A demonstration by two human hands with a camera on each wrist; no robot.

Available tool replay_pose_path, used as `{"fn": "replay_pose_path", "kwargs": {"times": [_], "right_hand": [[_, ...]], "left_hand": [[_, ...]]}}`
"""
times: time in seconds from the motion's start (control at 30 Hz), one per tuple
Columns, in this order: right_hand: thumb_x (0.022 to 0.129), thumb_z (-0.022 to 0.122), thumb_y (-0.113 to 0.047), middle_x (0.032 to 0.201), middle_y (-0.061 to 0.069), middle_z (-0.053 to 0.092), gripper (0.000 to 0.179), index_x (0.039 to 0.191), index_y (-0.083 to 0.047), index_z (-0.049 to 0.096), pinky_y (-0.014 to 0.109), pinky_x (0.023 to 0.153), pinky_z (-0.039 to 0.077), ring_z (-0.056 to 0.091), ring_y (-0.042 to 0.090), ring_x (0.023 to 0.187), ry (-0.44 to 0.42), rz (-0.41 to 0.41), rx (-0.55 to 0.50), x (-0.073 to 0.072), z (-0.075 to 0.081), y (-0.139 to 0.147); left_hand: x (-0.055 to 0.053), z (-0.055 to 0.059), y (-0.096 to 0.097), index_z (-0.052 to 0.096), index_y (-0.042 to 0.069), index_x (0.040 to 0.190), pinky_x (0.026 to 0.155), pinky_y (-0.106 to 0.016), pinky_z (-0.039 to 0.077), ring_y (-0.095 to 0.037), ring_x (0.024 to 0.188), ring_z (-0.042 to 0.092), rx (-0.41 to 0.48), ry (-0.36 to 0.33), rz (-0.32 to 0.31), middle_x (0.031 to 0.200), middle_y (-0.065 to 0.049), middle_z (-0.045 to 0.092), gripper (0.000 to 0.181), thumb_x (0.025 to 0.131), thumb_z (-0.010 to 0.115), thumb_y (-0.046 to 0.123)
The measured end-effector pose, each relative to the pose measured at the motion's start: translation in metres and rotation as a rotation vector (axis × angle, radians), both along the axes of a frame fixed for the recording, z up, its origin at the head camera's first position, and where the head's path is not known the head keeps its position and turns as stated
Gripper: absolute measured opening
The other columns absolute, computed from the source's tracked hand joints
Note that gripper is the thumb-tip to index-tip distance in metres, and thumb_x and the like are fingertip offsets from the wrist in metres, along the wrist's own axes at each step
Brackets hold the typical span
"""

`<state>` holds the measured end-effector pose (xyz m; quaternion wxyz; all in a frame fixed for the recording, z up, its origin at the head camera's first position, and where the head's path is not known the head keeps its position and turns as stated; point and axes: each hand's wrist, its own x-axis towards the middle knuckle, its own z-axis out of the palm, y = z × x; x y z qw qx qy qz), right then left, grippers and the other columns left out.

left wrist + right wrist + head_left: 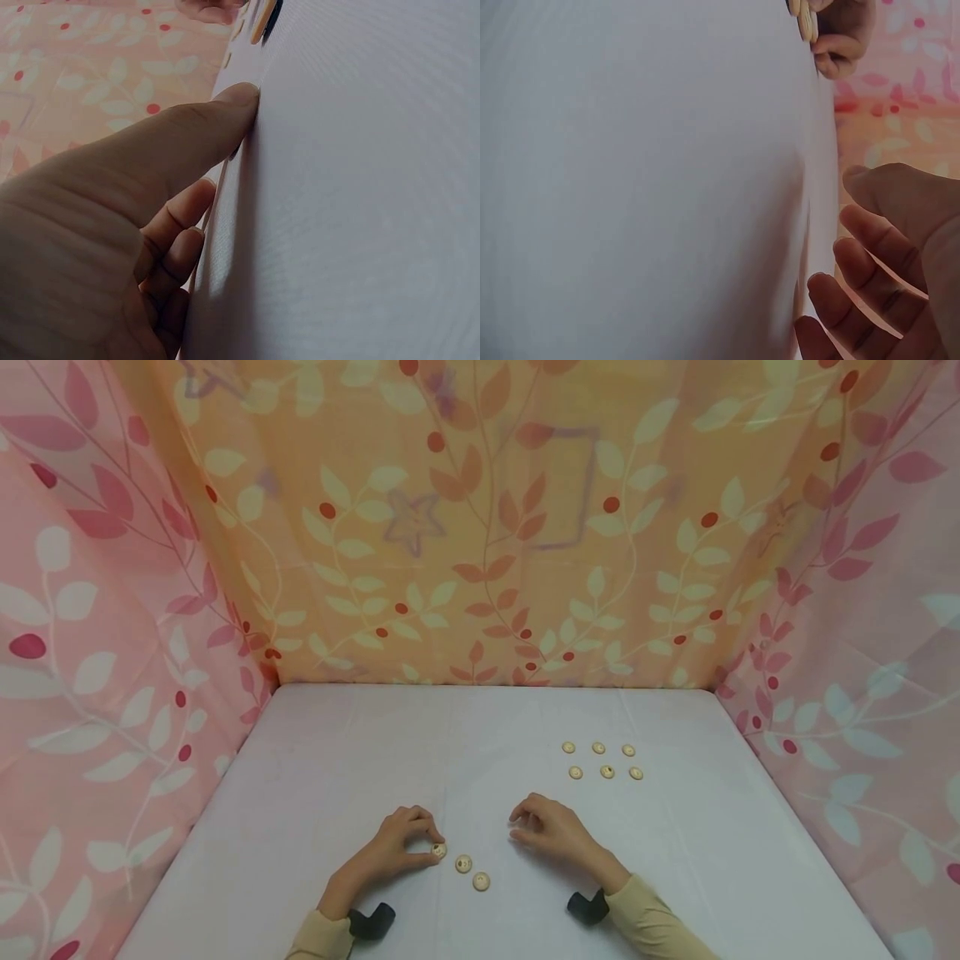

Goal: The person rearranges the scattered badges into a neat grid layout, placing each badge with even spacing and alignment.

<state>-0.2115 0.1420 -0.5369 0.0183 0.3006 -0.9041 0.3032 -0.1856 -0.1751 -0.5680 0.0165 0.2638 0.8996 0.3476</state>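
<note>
Low over the front of the white table, my left hand (390,845) pinches a round beige wooden button (438,851) at its edge between thumb and a finger. Two more such buttons lie just to its right, a middle button (463,863) and a nearer button (481,882), forming a slanting line with the pinched one. In the left wrist view the thumb (202,124) comes down to the cloth and hides the held button. My right hand (555,828) hovers to the right of these buttons, fingers loosely bent. Nothing shows between its fingers (870,255) in the right wrist view.
Several matching buttons sit farther back on the right, in a back row (598,747) and a front row (607,772). White cloth covers the table (360,743). Leaf-patterned curtains, with an orange curtain (480,527) behind, enclose the left, right and far sides.
</note>
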Motion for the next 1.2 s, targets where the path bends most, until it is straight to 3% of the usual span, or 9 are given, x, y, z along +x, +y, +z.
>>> {"fn": "replay_pose_path", "kwargs": {"times": [0.5,0.83,1.2], "right_hand": [[0.078,0.07,-0.044,0.083,-0.015,0.055,0.022,0.092,-0.027,0.064,0.018,0.067,0.041,0.049,0.0,0.075,-0.049,0.136,0.073,0.01,0.002,-0.021],[0.073,0.07,-0.055,0.081,-0.016,0.056,0.032,0.089,-0.027,0.066,0.017,0.067,0.038,0.047,0.0,0.073,-0.023,0.221,0.099,0.021,0.004,-0.033],[0.073,0.068,-0.058,0.087,-0.018,0.055,0.034,0.094,-0.031,0.068,0.019,0.07,0.037,0.045,-0.002,0.079,0.046,0.246,0.186,0.027,-0.002,-0.038]], "left_hand": [[-0.002,-0.005,0.001,0.063,0.043,0.09,0.089,-0.043,0.03,-0.007,0.1,0.041,0.018,0.001,0.003,0.101,0.021,0.049,0.017,0.076,0.07,0.048],[0.0,0.0,0.001,0.064,0.039,0.091,0.088,-0.043,0.031,-0.008,0.1,0.042,0.003,0.001,-0.001,0.101,0.019,0.05,0.017,0.076,0.071,0.045],[0.001,0.001,0.001,0.063,0.041,0.091,0.088,-0.043,0.03,-0.009,0.1,0.042,-0.003,-0.027,0.0,0.102,0.019,0.049,0.016,0.077,0.07,0.045]]}}
